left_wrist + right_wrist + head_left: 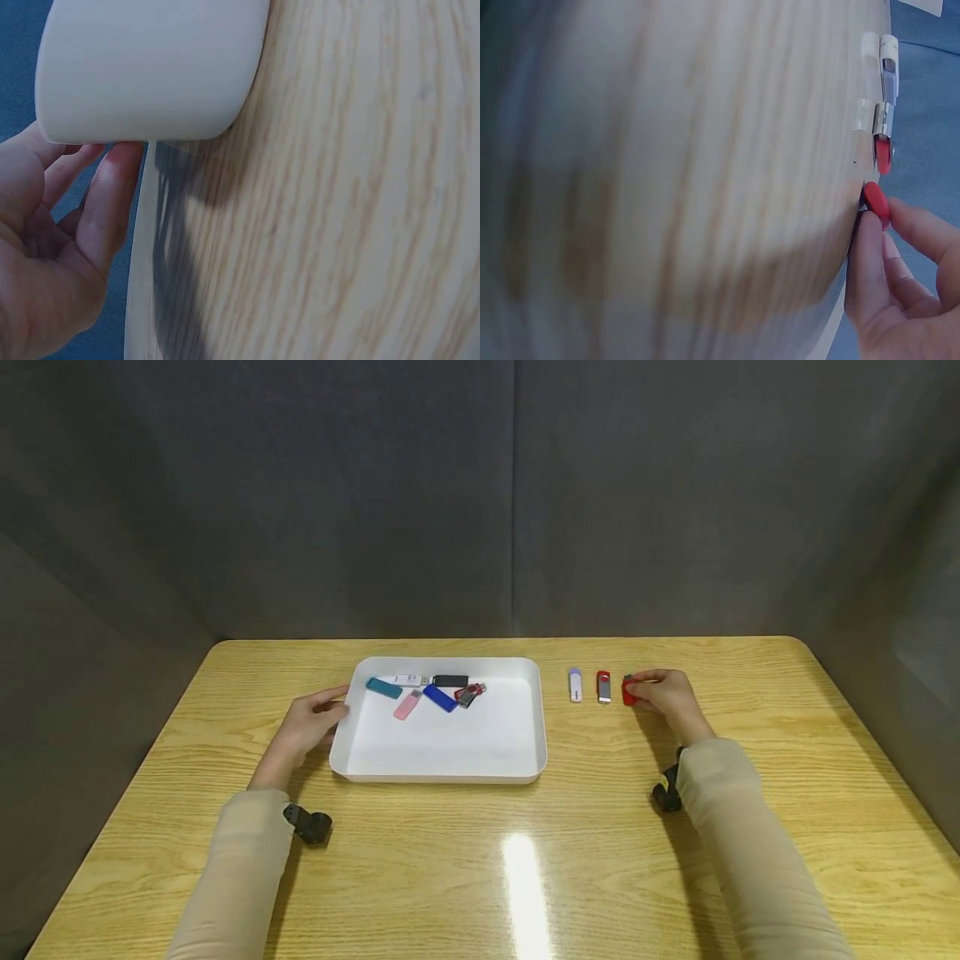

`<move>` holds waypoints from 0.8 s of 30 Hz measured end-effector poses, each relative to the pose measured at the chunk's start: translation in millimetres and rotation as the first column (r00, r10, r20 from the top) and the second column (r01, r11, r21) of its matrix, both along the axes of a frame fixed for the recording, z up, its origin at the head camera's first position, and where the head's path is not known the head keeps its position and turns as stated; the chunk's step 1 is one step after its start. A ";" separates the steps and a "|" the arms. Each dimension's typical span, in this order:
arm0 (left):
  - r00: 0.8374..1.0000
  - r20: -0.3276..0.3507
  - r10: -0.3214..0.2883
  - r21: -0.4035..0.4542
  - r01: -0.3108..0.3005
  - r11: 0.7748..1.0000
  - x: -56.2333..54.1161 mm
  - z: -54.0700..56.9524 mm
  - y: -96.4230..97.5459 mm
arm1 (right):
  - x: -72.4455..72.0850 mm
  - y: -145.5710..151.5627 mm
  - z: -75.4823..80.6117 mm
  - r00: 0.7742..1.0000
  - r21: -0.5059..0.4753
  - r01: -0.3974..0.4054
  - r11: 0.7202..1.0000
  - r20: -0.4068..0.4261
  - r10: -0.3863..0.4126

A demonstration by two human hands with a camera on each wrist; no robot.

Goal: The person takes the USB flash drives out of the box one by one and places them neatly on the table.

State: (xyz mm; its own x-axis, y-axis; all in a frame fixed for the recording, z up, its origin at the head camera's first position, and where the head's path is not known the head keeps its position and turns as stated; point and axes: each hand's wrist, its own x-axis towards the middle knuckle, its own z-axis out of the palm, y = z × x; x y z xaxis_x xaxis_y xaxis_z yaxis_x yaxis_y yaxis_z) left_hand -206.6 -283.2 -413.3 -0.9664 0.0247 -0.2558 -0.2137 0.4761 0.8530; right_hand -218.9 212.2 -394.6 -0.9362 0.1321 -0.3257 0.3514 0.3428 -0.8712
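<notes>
Pinches a red memory stick point(628, 695) between thumb and finger of the right hand point(670, 695), at the wooden table point(600, 860), between two and three o'clock from the middle of the white tray point(442, 747). Looks small and bright red, rounded at one end in the right wrist view, with a narrow dark end towards twelve in the head view. Partly covered by the fingertips; impossible to tell of any lettering there. Comes third in a row, counting outward from the tray.

Just beside it, at nine o'clock, a red and silver stick point(603, 687), red with a pale round pivot towards twelve, silver towards six. Next along at nine, a white and lilac stick point(575, 687), lilac towards twelve, with a dark mark near six, too small to read.

Inside the tray, from its middle: at ten o'clock, a teal stick point(384, 687) and a pink stick point(406, 707), metal plug towards one; at eleven, a white stick point(407, 680) bearing faint printing, too small to read; at twelve, a slanting blue stick point(439, 698); just past twelve, a black stick point(450, 682); near half past one, a red and dark cluster point(470, 695), hard to separate.

Touches the tray's outer wall at nine o'clock with the left hand point(303, 727), thumb and fingers apart.
</notes>
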 end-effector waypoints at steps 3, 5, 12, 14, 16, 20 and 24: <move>1.000 0.001 -0.001 0.000 0.001 1.000 0.1 0.0 0.0 | -0.6 -1.9 -0.6 1.000 0.042 0.002 0.999 0.002 -0.002; 1.000 0.005 0.001 -0.003 -0.001 1.000 0.0 0.0 0.1 | -1.6 -2.5 -1.2 1.000 0.062 0.008 0.998 0.007 -0.009; 1.000 0.011 0.003 -0.006 -0.003 1.000 0.0 0.4 0.3 | -4.4 -1.2 -2.8 0.999 0.089 0.034 0.995 0.011 -0.035; 1.000 0.010 0.002 -0.005 -0.002 1.000 0.1 0.5 0.5 | -4.0 -1.0 -2.8 0.999 0.095 0.035 0.995 0.009 -0.036; 1.000 0.008 0.001 -0.004 -0.001 1.000 -0.1 0.4 0.6 | -3.4 -0.9 -2.7 0.999 0.092 0.035 0.995 0.007 -0.036; 1.000 0.008 0.002 -0.007 -0.002 1.000 -0.6 -0.4 0.3 | -2.4 -1.2 -2.3 0.999 0.085 0.037 0.996 0.003 -0.037; 1.000 0.010 0.007 -0.012 -0.007 1.000 -0.8 -0.3 0.5 | -2.3 -1.4 -2.1 0.999 0.089 0.042 0.995 -0.002 -0.042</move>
State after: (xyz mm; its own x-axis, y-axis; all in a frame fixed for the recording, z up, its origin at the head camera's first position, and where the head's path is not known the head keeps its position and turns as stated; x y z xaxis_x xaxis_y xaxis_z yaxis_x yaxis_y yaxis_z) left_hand -207.3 -282.7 -413.6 -0.9639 0.0151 -0.2659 -0.2254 0.4853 0.8448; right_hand -221.2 210.8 -396.7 -0.9292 0.1997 -0.3110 0.3672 0.4038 -0.8379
